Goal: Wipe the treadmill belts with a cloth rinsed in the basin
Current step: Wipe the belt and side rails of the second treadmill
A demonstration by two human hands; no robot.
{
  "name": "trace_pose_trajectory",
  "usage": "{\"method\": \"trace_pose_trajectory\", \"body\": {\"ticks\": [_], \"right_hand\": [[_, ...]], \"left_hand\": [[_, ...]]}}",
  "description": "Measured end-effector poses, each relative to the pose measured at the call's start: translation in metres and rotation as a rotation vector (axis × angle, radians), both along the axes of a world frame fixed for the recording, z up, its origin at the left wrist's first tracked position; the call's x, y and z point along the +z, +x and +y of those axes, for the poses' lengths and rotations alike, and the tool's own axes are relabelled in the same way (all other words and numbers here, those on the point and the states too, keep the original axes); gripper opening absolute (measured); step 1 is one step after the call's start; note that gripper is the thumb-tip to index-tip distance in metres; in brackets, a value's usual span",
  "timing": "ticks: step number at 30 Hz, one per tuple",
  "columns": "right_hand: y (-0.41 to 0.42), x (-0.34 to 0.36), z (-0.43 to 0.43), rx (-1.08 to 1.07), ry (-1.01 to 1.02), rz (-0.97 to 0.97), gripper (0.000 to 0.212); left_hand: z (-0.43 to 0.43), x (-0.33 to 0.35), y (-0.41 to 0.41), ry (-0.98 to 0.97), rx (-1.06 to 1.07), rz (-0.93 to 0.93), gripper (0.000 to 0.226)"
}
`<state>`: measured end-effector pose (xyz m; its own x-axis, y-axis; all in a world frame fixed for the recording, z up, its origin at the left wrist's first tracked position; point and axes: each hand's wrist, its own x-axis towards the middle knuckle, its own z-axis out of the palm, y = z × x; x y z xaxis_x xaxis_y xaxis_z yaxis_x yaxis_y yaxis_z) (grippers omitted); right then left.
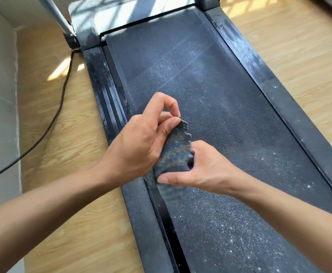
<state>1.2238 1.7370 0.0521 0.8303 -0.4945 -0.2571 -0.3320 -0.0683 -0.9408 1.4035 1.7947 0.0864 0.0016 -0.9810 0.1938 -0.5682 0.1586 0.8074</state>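
We note strong daylight from approx 12 o'clock: sun patches on floor [60, 69] at 10, glare on motor cover [109, 14]; belt [210, 91] evenly lit. Wide-angle bending at edges; slight blur.

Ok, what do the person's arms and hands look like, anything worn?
No gloves on the left hand or the right hand. The left forearm and right forearm are bare to the frame edge, with no sleeve in view. No watch, bracelet or ring shows.
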Motion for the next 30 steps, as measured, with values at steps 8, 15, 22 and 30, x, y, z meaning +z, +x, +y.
{"method": "trace_pose_trajectory", "body": {"ticks": [8, 15, 22, 30], "right_hand": [[-0.013, 0.001, 0.0, 0.108, 0.043, 0.295, 0.048], [-0.021, 0.009, 0.001, 0.031, 0.473, 0.071, 0.017], [-0.027, 0.019, -0.007, -0.279, 0.775, -0.107, 0.016], [-0.033, 0.016, -0.014, -0.339, 1.065, -0.18, 0.039]], "left_hand": [[-0.001, -0.026, 0.041, 0.038, -0.002, -0.674, 0.037], [0.01, -0.065, 0.049, 0.277, 0.209, -0.11, 0.022], [0.053, -0.076, 0.007, 0.964, -0.087, 0.458, 0.046], [0.036, -0.052, -0.023, 0.699, -0.076, 1.073, 0.065]]}}
